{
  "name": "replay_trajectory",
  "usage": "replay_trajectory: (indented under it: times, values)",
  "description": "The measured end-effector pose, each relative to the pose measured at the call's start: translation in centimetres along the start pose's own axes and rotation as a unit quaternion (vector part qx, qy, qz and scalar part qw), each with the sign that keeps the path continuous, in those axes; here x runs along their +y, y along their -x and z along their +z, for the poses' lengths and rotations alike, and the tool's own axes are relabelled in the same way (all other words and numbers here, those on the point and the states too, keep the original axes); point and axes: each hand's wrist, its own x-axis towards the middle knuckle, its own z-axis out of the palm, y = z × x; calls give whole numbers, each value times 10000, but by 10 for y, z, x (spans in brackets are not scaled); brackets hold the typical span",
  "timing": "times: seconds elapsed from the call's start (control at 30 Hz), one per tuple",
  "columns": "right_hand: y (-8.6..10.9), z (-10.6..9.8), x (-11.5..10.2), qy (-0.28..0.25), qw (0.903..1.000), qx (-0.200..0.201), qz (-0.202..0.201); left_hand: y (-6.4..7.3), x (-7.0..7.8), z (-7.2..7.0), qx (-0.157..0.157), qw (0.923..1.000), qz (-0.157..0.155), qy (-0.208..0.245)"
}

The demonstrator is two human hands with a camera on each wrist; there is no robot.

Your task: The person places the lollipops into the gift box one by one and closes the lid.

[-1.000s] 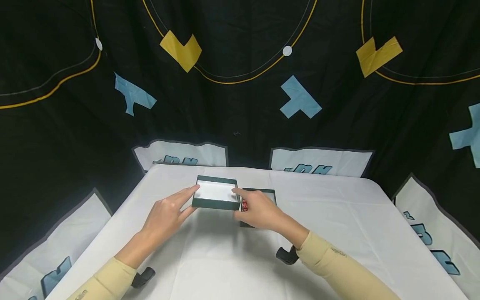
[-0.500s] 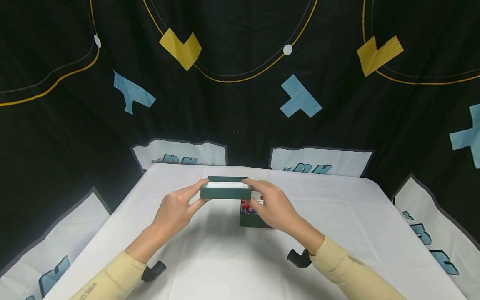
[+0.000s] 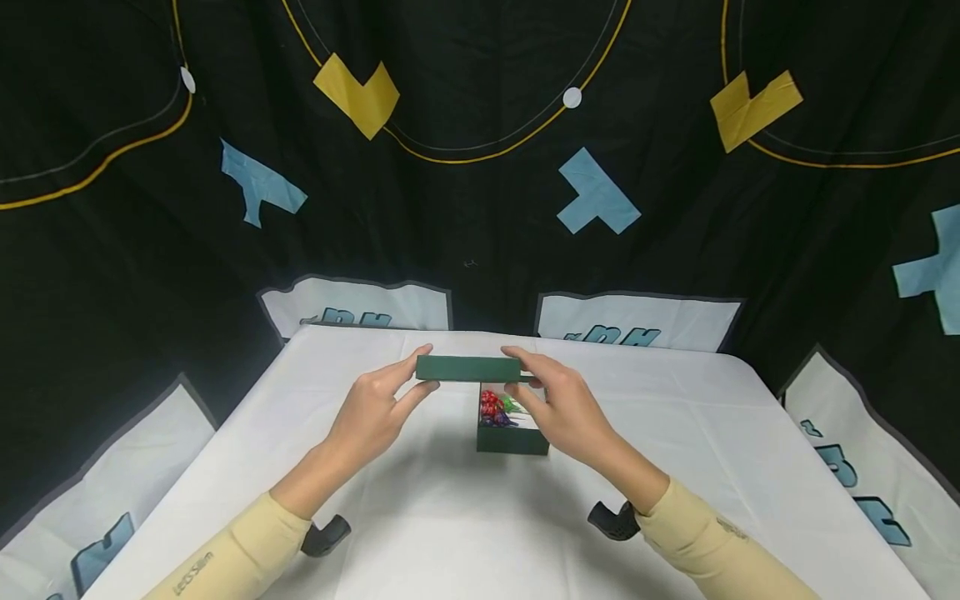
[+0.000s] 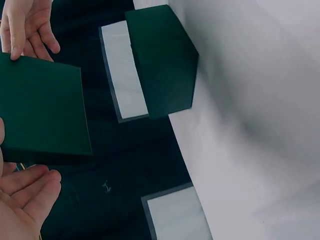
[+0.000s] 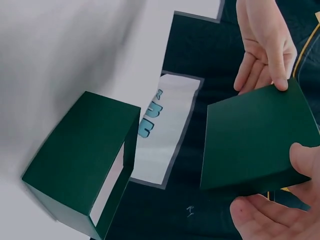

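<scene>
Both hands pinch a dark green box lid (image 3: 467, 368) by its two short ends and hold it in the air. My left hand (image 3: 375, 404) has its thumb below and its fingers above; my right hand (image 3: 566, 400) grips the other end likewise. In the head view the lid stands with one side wall facing me. Below and slightly right of it, the matching green box base (image 3: 512, 440) stands on the table. Small red, green and purple pieces (image 3: 498, 408) lie in its white interior. Both wrist views show the lid's plain green top.
A white cloth covers the table (image 3: 450, 517). Behind it hangs a black curtain (image 3: 480, 233) with yellow and blue shapes. Dark wrist mounts (image 3: 615, 521) sit under both sleeves.
The lid has tilted, so its white inside no longer shows. Both hands have moved it rightward and slightly up, over the far part of the base. More of the coloured pieces now shows.
</scene>
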Motion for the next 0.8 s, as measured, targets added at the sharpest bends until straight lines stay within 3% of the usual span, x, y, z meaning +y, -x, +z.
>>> replay_trajectory:
  times: [0.27,0.67,0.8]
  values:
    - [1,-8,4,-252,9993,286,50,-7,10,9,40,9998,-14,186]
    - [0,-17,18,-560,9958,597,411,-19,14,28,591,9973,192,399]
    - [-2,-19,24,-737,9928,721,609,-24,15,34,619,9967,161,501]
